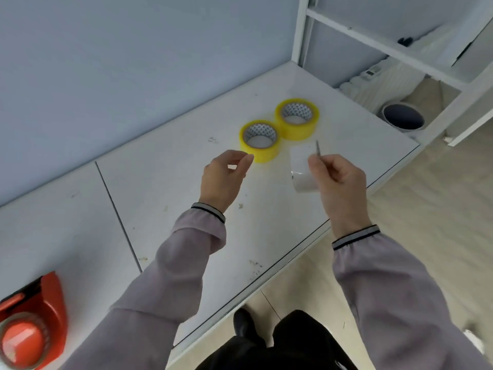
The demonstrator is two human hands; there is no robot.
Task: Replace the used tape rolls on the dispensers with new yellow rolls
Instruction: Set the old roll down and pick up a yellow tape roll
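Note:
Two new yellow tape rolls lie flat on the white table, the nearer yellow roll (260,141) and the farther yellow roll (297,119) touching side by side. My left hand (224,181) hovers just left of the nearer one, thumb and forefinger curved apart with nothing in them, fingertips almost at its rim. My right hand (337,180) is closed, pinching a thin strip that sticks up from its fingers. A pale white tape roll (302,169) sits against that hand; whether it rests on the table I cannot tell. A red tape dispenser (32,321) with a roll on its hub lies at the bottom left.
A blue-grey wall runs behind the table. The table's front edge (266,279) slants from lower left to upper right, with floor and my legs beyond it. A white shelf frame (373,41) stands at the far right, a dark round bin (404,117) below it.

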